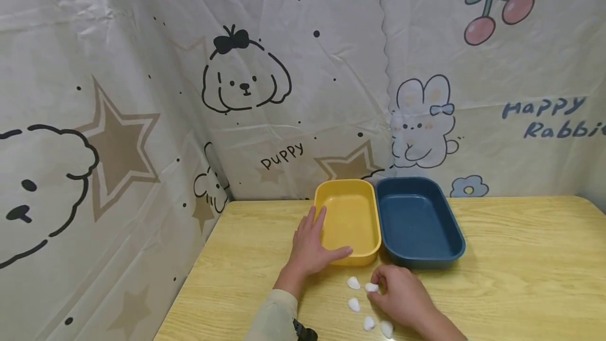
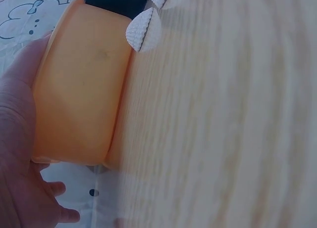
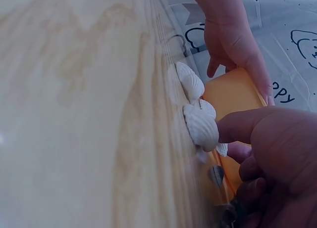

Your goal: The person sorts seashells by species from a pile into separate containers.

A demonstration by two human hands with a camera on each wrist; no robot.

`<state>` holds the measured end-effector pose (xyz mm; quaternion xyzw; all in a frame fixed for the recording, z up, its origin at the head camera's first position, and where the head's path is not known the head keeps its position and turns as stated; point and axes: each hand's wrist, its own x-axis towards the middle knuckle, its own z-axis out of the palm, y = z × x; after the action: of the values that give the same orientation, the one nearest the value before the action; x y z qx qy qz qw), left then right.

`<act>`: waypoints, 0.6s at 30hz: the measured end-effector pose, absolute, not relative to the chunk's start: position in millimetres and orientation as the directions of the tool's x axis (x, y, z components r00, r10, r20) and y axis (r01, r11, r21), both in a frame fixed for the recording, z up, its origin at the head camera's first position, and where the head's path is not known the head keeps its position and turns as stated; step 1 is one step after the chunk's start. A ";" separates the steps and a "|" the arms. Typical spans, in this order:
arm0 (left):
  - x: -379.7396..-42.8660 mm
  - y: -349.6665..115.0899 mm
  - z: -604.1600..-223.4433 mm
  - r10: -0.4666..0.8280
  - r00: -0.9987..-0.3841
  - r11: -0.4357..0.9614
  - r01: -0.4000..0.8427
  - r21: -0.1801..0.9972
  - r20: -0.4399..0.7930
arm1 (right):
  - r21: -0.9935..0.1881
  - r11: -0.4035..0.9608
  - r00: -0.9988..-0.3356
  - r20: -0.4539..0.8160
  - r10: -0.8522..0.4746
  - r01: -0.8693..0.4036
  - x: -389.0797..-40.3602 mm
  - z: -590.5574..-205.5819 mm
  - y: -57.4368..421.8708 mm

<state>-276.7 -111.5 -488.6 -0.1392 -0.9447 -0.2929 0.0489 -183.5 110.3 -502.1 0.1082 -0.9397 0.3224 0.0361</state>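
Observation:
Several white ribbed seashells (image 1: 354,304) lie on the wooden table, in front of a yellow tray (image 1: 347,261). My left hand (image 1: 310,246) rests on that tray with fingers spread, thumb over the near rim and the other fingers along the left rim. My right hand (image 1: 404,296) has its thumb and index finger around one white seashell (image 1: 371,288), just in front of the trays. In the right wrist view a nearer seashell (image 3: 202,128) partly hides the one at the fingertips. The left wrist view shows the yellow tray's outer wall (image 2: 81,89) beside the left hand.
A dark blue tray (image 1: 421,225) stands against the right side of the yellow one. Behind the table (image 1: 525,267) hangs a printed cloth (image 1: 331,93), which also runs down the left side.

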 end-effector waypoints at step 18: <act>-276.9 -111.7 -489.5 0.240 -0.955 0.790 0.297 0.537 0.175 | -0.623 0.732 -0.961 0.202 -0.191 -0.276 -178.1 -478.7 112.2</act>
<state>-276.9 -111.7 -489.5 -0.1422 -0.9448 -0.2913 0.0485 -178.1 112.2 -478.7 0.1259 -0.9285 0.3437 0.0620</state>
